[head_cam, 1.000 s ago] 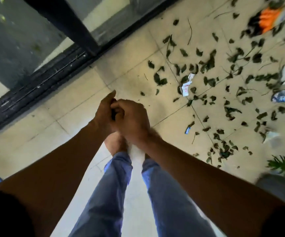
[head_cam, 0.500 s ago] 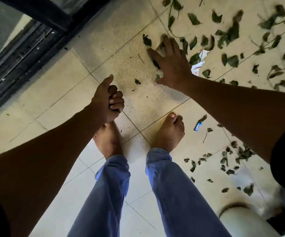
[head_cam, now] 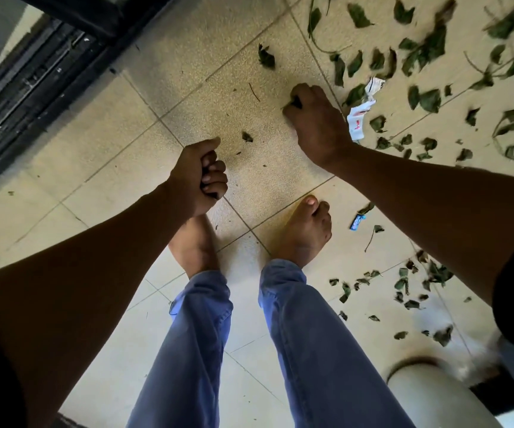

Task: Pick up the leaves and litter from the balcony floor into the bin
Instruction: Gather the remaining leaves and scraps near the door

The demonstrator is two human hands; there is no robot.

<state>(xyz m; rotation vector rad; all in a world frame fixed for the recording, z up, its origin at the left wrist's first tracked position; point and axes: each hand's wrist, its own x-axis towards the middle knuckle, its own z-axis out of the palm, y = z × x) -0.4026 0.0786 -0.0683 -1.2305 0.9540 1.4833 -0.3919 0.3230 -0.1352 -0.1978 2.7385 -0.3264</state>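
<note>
Head view, looking down at a beige tiled balcony floor (head_cam: 95,156). The right hand (head_cam: 317,125) is lowered to the floor, its fingers curled into a fist around dark green leaf fragments (head_cam: 294,103) that show at the knuckles. The left hand (head_cam: 198,177) hangs above the left bare foot (head_cam: 194,242), fingers curled against the palm with the thumb extended; something dark shows between the fingers, but what it grips cannot be told. The two hands are well apart.

Scattered dark green dried leaves (head_cam: 428,47) lie across the tiles to the right of the right hand. A crumpled white paper wrapper with red print (head_cam: 357,118) lies just beside the right wrist. A small blue sweet wrapper (head_cam: 357,222) lies near the right bare foot (head_cam: 305,230). Two lone leaf scraps (head_cam: 247,136) lie between the hands and beyond them. A further cluster of small leaves (head_cam: 404,285) lies on the lower right tiles.

A pale rounded container (head_cam: 434,393), possibly the bin, occupies the lower right corner, blurred. Blue denim trouser legs (head_cam: 194,350) fill the lower centre. A black sliding-door track (head_cam: 24,94) runs along the upper left.
</note>
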